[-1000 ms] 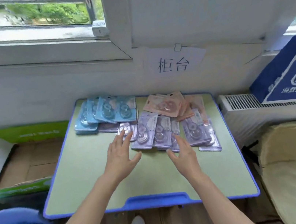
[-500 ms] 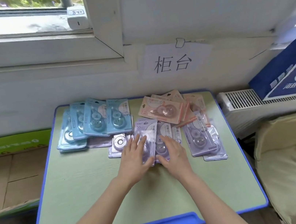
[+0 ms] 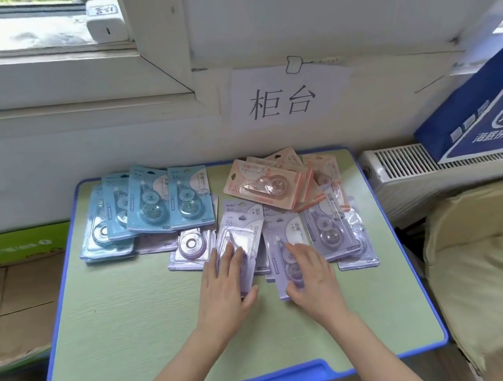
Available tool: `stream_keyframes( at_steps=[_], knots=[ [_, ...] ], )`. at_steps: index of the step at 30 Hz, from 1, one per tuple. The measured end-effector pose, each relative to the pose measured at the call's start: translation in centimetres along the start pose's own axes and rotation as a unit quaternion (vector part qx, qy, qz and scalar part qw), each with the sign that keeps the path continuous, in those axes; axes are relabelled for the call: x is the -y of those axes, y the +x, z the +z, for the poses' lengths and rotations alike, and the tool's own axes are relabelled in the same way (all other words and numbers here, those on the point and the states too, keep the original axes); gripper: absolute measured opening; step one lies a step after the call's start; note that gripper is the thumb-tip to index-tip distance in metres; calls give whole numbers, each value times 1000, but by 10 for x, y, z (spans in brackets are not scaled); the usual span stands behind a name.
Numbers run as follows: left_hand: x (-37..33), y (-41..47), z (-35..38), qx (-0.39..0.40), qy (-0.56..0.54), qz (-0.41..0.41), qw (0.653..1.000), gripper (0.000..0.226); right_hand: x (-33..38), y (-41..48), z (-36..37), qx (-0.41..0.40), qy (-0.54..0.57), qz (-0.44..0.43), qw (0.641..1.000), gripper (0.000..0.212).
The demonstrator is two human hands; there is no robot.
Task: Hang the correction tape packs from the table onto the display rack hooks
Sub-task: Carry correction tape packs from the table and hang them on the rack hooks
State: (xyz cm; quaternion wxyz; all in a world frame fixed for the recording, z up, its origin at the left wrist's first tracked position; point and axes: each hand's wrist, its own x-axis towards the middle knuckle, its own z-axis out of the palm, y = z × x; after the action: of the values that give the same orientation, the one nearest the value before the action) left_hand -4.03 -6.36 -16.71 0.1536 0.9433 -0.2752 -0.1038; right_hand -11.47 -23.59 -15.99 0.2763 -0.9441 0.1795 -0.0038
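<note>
Correction tape packs (image 3: 330, 227) lie all over the far half of the green table (image 3: 126, 323). At 10 o'clock is a blue bunch (image 3: 147, 202). Next, the left hand (image 3: 225, 285) lies flat on a purple pack (image 3: 242, 227). Its fingers are almost straight on top and its thumb touches the pack's near edge. It has not closed round the pack. That pack runs long from 6 to 12 o'clock, tipped a bit to 1, and sticks out past the fingertips. Just beside it, the right hand (image 3: 312, 279) lies the same way on a second purple pack (image 3: 285, 227), which points to 12 o'clock. At 1 o'clock is a pink bunch (image 3: 272, 184). Each hand is nearest its own pack. No rack or hooks show here. I think each thumb must slip under the near edge to lift.
</note>
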Motion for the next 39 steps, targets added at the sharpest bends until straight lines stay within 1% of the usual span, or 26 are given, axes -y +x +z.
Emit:
stream_keyframes(
  at_steps=[4, 6, 8, 9, 12, 14, 16, 18, 23, 28, 31, 35, 39],
  knots=[
    [3, -1, 9, -18, -63, 1, 998, 68, 0, -7, 1, -12, 18, 46, 999, 74],
    [11, 6, 10, -17, -60, -10, 998, 77, 7, -7, 0, -10, 18, 66, 998, 79],
    [16, 13, 9, -4, -41, -5, 999, 87, 14, -4, -2, 8, 11, 86, 996, 86],
    [17, 15, 8, 7, -37, 4, 999, 88, 16, -2, -2, 20, 5, 95, 995, 85],
    [13, 16, 8, 11, -1, 19, 1000, 80, 16, -1, 1, 30, -19, 96, 995, 76],
    [11, 14, 10, -13, 34, 28, 999, 75, 16, -3, 2, 24, -11, 97, 995, 77],
    [10, 9, 14, -20, 55, 52, 997, 74, 16, -9, 2, 15, 0, 104, 994, 78],
    [9, 1, 16, -17, 57, 74, 995, 75, 14, -15, 1, -6, 13, 109, 994, 77],
    [10, -10, 22, -16, 27, 98, 995, 78, 12, -40, 6, -49, 38, 136, 989, 76],
    [9, -16, 22, -17, -26, 111, 993, 72, 8, -70, 14, -98, 46, 154, 982, 75],
    [-6, -27, 24, -30, -57, 118, 991, 71, 1, -92, 13, -126, 45, 151, 980, 74],
    [-35, -46, 33, -31, -88, 147, 985, 70, -11, -123, 5, -160, 78, 180, 967, 71],
    [-74, -64, 43, -30, -92, 180, 979, 68, -31, -169, -4, -190, 73, 221, 954, 72]
  ],
)
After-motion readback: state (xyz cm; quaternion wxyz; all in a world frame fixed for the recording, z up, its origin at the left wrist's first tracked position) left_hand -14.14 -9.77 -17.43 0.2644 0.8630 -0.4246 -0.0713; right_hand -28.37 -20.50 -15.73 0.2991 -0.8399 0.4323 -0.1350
